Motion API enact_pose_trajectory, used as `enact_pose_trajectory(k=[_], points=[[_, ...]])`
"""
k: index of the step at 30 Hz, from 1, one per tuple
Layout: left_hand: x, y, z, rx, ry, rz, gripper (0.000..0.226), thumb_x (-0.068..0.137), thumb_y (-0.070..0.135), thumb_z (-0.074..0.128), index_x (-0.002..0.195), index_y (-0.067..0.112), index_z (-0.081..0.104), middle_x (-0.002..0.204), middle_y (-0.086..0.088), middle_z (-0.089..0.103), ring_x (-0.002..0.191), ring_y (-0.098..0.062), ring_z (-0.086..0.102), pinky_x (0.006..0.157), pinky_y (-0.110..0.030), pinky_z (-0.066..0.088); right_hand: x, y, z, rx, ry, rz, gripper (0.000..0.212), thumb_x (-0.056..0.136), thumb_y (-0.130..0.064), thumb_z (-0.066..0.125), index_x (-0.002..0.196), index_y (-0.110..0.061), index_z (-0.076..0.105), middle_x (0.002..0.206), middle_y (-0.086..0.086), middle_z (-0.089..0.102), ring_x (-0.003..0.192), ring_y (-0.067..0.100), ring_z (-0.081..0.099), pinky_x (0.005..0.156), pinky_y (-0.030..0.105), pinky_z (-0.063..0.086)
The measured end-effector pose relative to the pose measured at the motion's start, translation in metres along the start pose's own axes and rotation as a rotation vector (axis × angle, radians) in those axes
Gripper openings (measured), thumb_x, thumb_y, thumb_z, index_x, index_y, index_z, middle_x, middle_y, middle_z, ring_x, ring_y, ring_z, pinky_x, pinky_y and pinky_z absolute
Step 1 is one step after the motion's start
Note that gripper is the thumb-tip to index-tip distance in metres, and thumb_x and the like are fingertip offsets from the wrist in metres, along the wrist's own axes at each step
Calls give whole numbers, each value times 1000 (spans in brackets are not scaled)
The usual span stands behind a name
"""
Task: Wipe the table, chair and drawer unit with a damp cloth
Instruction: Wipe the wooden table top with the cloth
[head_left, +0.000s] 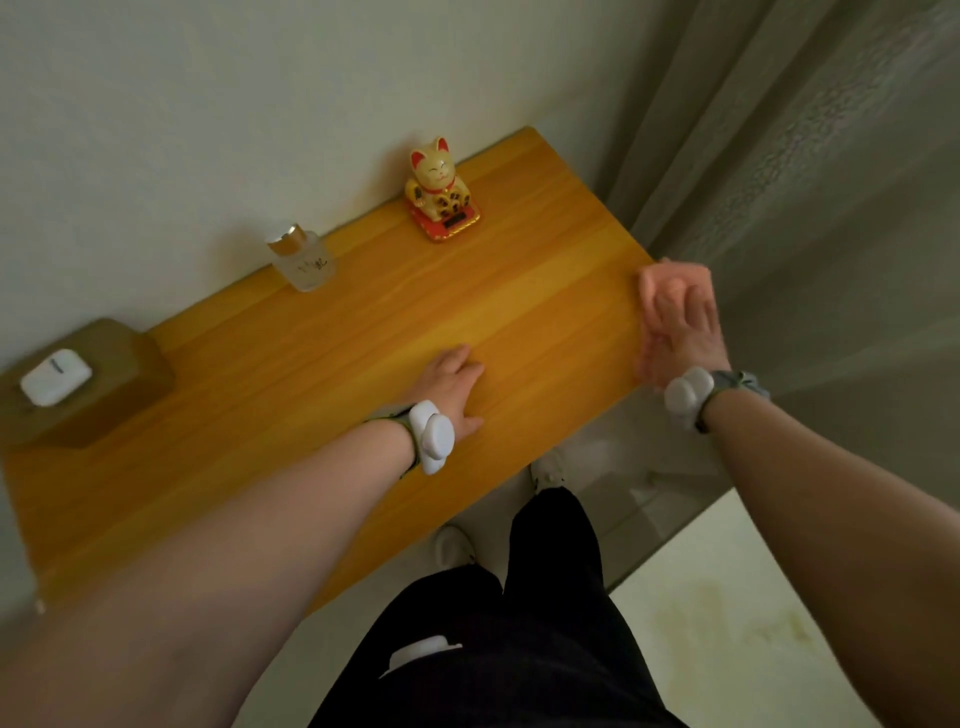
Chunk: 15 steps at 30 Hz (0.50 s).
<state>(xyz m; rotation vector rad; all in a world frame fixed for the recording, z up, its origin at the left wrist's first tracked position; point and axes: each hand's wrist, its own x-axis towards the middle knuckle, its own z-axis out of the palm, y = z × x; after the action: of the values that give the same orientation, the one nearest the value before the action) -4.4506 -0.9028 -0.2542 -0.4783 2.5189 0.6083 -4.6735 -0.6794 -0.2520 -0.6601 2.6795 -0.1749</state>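
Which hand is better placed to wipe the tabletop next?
Right. The right hand presses the pink cloth against the wooden table's right edge, so it could probably sweep inward; the left hand rests flat mid-table, with no cloth.

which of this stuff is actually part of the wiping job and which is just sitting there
Job: table, pink cloth under the right hand at the table's right end, left hand resting on the top.
Just there: gold cat figurine, glass bottle, white case on a brown box, curtain.
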Motion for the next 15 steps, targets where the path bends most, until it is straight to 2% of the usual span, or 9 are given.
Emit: enact_pose_trajectory(k=[3, 6, 10, 13, 15], points=[[0, -2, -2, 5, 5, 11, 79, 85, 39, 62, 148, 17, 18, 158, -3, -1, 145, -27, 1, 116, -41, 17, -12, -29, 15, -46, -16, 61, 65, 95, -33, 37, 151, -27, 5, 159, 7, -1, 146, 29, -4, 115, 51, 21], [-1, -1, -3, 12, 15, 31, 79, 85, 38, 62, 148, 15, 19, 158, -5, 1, 145, -27, 3, 116, -40, 16, -54, -74, 46, -62, -50, -67, 60, 95, -33, 34, 148, -40, 6, 159, -5, -6, 145, 22, -13, 116, 55, 12], [-5, 0, -5, -50, 66, 41, 72, 88, 35, 59, 147, 14, 23, 157, -8, 9, 144, -27, 9, 116, -39, 16, -102, -108, 74, 1, -105, -266, 53, 97, -43, 28, 148, -39, 14, 159, -4, -3, 146, 23, -9, 113, 40, -6], [-11, 1, 0, -99, 163, 21, 64, 90, 32, 56, 145, 13, 28, 154, -8, 19, 142, -26, 17, 114, -37, 20, -92, -92, 68, -93, -143, -368, 56, 97, -43, 31, 148, -41, 7, 159, -5, -7, 146, 22, -10, 116, 42, 1], [-17, -4, 4, -112, 221, -16, 61, 91, 30, 55, 144, 13, 30, 152, -9, 23, 141, -26, 20, 113, -37, 22, -71, -77, 57, -119, -106, -316, 59, 97, -44, 30, 147, -42, -1, 157, -7, -13, 144, 19, -15, 119, 45, 1]])
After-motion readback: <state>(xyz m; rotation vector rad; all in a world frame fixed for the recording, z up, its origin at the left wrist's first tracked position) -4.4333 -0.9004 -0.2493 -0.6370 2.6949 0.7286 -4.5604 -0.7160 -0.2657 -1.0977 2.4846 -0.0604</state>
